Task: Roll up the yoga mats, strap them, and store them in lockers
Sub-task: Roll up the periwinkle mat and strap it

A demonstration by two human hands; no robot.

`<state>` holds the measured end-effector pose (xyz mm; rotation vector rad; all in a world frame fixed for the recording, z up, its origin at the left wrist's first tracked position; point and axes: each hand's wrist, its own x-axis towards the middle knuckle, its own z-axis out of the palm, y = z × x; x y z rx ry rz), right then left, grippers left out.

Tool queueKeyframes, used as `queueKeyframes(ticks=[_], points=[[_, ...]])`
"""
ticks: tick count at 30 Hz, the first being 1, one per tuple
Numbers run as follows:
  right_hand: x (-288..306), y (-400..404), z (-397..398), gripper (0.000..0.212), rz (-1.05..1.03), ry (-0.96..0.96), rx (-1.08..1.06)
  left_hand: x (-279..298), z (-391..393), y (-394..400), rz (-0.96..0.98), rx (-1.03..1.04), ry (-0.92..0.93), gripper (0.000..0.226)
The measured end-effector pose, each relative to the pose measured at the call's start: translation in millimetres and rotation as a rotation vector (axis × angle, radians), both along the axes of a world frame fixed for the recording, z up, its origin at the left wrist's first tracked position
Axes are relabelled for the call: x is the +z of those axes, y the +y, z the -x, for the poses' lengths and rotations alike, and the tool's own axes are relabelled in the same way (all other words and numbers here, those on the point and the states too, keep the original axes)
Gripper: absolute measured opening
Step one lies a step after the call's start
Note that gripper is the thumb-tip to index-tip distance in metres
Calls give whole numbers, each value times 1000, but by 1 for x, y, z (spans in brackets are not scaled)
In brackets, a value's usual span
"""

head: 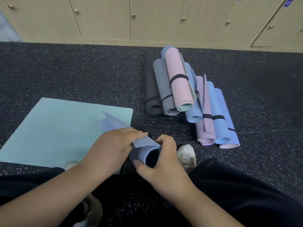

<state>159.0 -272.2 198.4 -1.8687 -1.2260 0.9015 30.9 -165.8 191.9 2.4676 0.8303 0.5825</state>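
Low in the centre of the frame I see a blue-violet yoga mat (pixel 144 148), rolled into a tube whose dark open end faces the camera. Its far end reaches up and left, lying over a flat pale teal mat (pixel 62 128) that is spread on the floor in the left half of the frame. The left hand (pixel 113 145) lies on top of the roll with fingers curled over its upper edge, so this grip is closed on the mat. The right hand (pixel 164 163) cups the open end from the right, thumb below and fingers bent over the rim, also gripping the mat.

To the right of centre sits a pile of rolled mats (pixel 188 99), each bound by a black strap: a dark grey one at the left, then grey, a pink one (pixel 180 82) lying on top, and blue, lilac and more blue rolls fanning down toward the right. The pile is well apart from the hands.

Just right of the right hand is a white shoe (pixel 186 154). Dark trouser legs fill the lower corners. The floor (pixel 65 71) is black rubber with pale speckles. Across the top of the frame runs a row of beige lockers (pixel 155 18), doors closed, each with a small round metal knob.
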Motion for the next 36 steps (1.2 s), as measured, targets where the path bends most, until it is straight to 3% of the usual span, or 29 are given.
queueKeyframes(ticks=[8, 14, 25, 36], points=[[8, 2, -11, 54, 12, -125, -27, 5, -3, -2, -8, -60, 42, 43], [11, 5, -17, 54, -30, -167, -44, -9, -1, -4, 130, -85, 161, 64], [24, 4, -23, 55, -95, -198, 112, -10, 5, 11, 98, 137, 350, 55], [28, -1, -46, 44, -251, -219, -71, 8, -39, -14, 174, 125, 170, 81]])
